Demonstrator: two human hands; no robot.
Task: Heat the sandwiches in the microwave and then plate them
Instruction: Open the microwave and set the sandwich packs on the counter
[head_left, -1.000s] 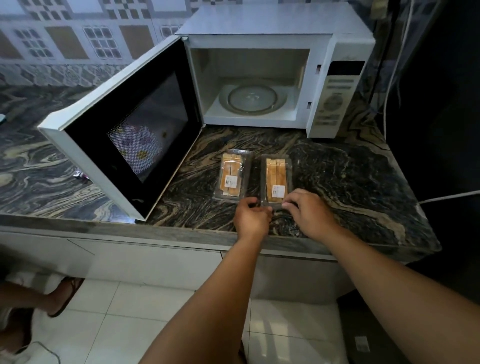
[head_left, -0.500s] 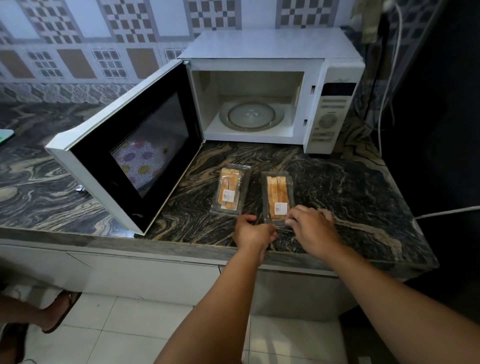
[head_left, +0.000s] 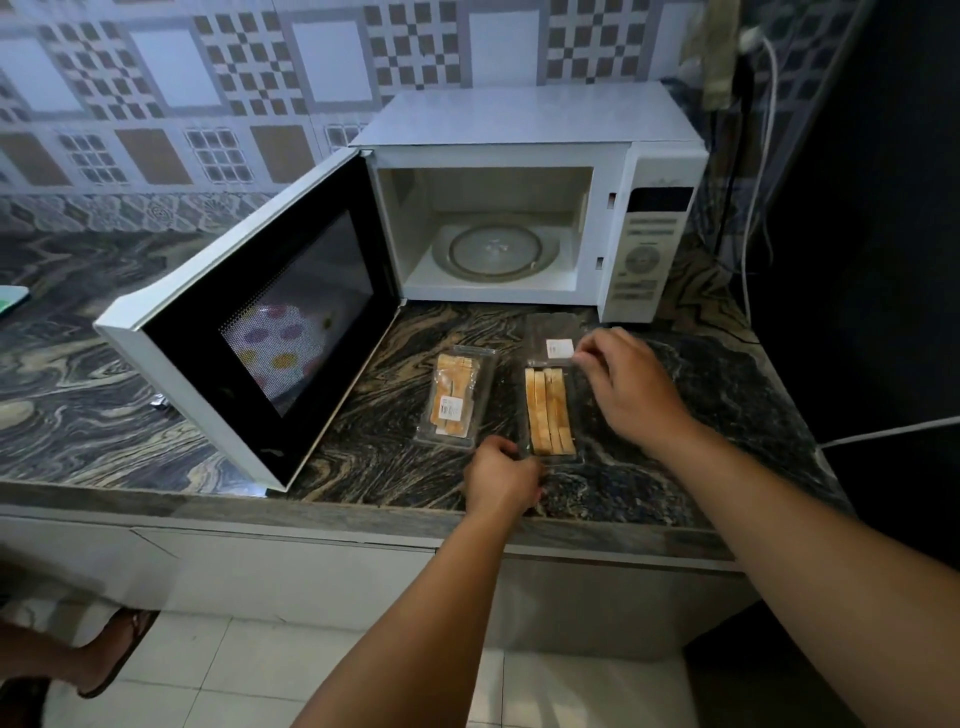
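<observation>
On the marbled counter (head_left: 701, 395) before the open microwave (head_left: 519, 208), I see two clear sandwich packs. My left hand (head_left: 501, 480) grips the near end of the right pack (head_left: 549, 410), its sandwich uncovered, while my right hand (head_left: 631, 387) pinches its lid (head_left: 556, 340), folded back. The left pack (head_left: 454, 397) lies closed just beside it.
</observation>
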